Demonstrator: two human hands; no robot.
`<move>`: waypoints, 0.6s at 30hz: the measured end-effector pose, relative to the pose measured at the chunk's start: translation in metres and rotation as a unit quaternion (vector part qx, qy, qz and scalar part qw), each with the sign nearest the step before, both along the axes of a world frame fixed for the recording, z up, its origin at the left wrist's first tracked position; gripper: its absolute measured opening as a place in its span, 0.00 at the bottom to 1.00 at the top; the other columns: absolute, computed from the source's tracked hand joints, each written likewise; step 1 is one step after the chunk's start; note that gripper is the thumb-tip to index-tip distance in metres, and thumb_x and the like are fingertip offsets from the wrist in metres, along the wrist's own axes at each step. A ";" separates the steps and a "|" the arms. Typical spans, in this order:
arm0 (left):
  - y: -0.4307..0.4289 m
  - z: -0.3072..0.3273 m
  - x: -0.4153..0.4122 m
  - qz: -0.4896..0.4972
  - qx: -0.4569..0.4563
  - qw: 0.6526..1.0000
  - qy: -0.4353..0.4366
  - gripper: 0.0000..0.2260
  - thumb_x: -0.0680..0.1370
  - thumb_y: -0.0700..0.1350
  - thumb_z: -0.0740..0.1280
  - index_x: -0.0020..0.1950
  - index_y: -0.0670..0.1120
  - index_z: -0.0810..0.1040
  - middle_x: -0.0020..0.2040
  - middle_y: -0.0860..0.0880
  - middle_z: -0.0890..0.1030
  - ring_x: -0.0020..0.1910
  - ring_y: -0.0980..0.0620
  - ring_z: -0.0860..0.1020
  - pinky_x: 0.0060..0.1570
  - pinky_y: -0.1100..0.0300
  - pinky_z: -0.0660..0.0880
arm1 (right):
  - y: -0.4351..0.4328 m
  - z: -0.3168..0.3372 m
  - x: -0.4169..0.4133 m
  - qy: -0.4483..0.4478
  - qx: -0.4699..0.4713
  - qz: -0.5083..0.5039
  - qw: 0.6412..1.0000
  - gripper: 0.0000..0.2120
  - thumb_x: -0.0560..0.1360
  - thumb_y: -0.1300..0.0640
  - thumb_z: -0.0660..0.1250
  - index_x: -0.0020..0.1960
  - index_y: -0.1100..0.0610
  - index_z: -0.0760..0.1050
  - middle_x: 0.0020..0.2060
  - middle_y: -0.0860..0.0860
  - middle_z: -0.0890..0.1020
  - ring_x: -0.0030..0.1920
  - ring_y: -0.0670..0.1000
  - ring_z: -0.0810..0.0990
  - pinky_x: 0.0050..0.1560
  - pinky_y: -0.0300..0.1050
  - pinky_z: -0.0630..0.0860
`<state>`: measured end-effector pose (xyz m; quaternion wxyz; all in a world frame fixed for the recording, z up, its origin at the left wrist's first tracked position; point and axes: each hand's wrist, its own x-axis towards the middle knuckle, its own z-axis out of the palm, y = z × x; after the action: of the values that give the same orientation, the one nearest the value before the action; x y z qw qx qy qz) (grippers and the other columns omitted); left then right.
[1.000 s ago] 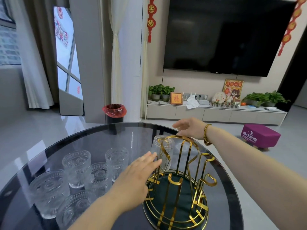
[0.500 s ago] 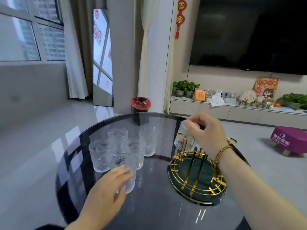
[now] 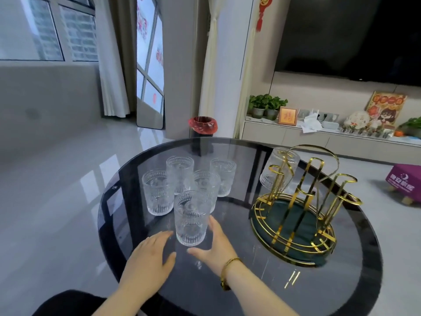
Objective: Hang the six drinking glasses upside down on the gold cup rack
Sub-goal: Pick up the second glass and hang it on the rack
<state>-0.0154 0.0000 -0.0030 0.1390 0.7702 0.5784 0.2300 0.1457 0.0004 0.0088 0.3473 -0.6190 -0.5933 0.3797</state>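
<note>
Both hands reach forward, low and close together. The left hand [image 3: 151, 254] lies palm down, fingers loosely spread and open. The right hand [image 3: 216, 244], a gold bracelet [image 3: 227, 267] on its wrist, stands edge-on with thumb and fingers apart.

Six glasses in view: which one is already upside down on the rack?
The glass on the far-left prong of the gold rack, mouth down and tilted. The other five stand upright, mouths up, clustered on the table left of the rack.
</note>
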 end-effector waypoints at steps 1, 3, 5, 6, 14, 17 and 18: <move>0.001 -0.002 0.000 0.001 0.001 1.000 0.008 0.20 0.77 0.50 0.60 0.68 0.51 0.63 0.70 0.55 0.66 0.70 0.55 0.63 0.69 0.60 0.59 | 0.004 -0.002 -0.003 -0.011 0.005 -0.014 1.000 0.43 0.62 0.49 0.72 0.69 0.45 0.50 0.68 0.50 0.66 0.71 0.52 0.57 0.70 0.50 0.59; 0.002 -0.003 0.001 0.004 0.004 1.000 0.021 0.18 0.77 0.51 0.59 0.67 0.52 0.65 0.71 0.56 0.65 0.70 0.57 0.61 0.70 0.60 0.57 | 0.009 -0.002 -0.007 -0.033 0.010 -0.046 0.998 0.45 0.59 0.46 0.73 0.68 0.44 0.50 0.65 0.49 0.69 0.69 0.54 0.59 0.69 0.50 0.62; 0.003 -0.005 0.000 0.011 0.004 1.000 0.026 0.17 0.77 0.51 0.59 0.66 0.53 0.67 0.71 0.57 0.65 0.71 0.58 0.61 0.70 0.60 0.56 | 0.015 -0.002 -0.011 -0.046 0.005 -0.059 0.997 0.48 0.57 0.44 0.73 0.69 0.45 0.48 0.66 0.48 0.68 0.70 0.55 0.57 0.70 0.49 0.59; 0.004 -0.006 -0.001 0.013 0.004 1.000 0.025 0.17 0.77 0.51 0.59 0.65 0.53 0.68 0.71 0.57 0.65 0.71 0.58 0.61 0.70 0.61 0.56 | 0.017 -0.002 -0.013 -0.057 0.003 -0.060 0.997 0.50 0.57 0.43 0.73 0.69 0.45 0.47 0.67 0.46 0.66 0.71 0.56 0.55 0.71 0.49 0.55; 0.005 -0.007 0.000 0.020 0.002 1.000 0.013 0.16 0.77 0.51 0.60 0.64 0.51 0.69 0.71 0.56 0.66 0.70 0.56 0.62 0.70 0.60 0.56 | 0.023 -0.001 -0.014 -0.063 0.008 -0.078 0.995 0.36 0.59 0.44 0.72 0.61 0.52 0.61 0.45 0.40 0.71 0.64 0.53 0.65 0.69 0.51 0.60; 0.004 -0.007 -0.001 0.021 -0.006 1.000 0.015 0.16 0.77 0.51 0.59 0.65 0.52 0.68 0.71 0.56 0.65 0.71 0.57 0.61 0.70 0.60 0.55 | 0.022 -0.006 -0.012 -0.046 0.005 -0.080 0.996 0.36 0.59 0.45 0.72 0.61 0.51 0.60 0.57 0.50 0.73 0.64 0.55 0.67 0.64 0.50 0.67; 0.004 -0.007 -0.001 0.021 -0.007 1.000 0.015 0.16 0.77 0.51 0.59 0.65 0.52 0.68 0.71 0.56 0.65 0.71 0.56 0.61 0.71 0.60 0.55 | 0.021 -0.007 -0.011 -0.038 0.008 -0.082 0.996 0.35 0.59 0.46 0.72 0.60 0.50 0.60 0.57 0.50 0.74 0.61 0.53 0.70 0.60 0.47 0.70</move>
<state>-0.0163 0.0038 -0.0101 0.1306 0.7601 0.5983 0.2175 0.1346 0.0210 0.0017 0.3592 -0.6768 -0.5562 0.3217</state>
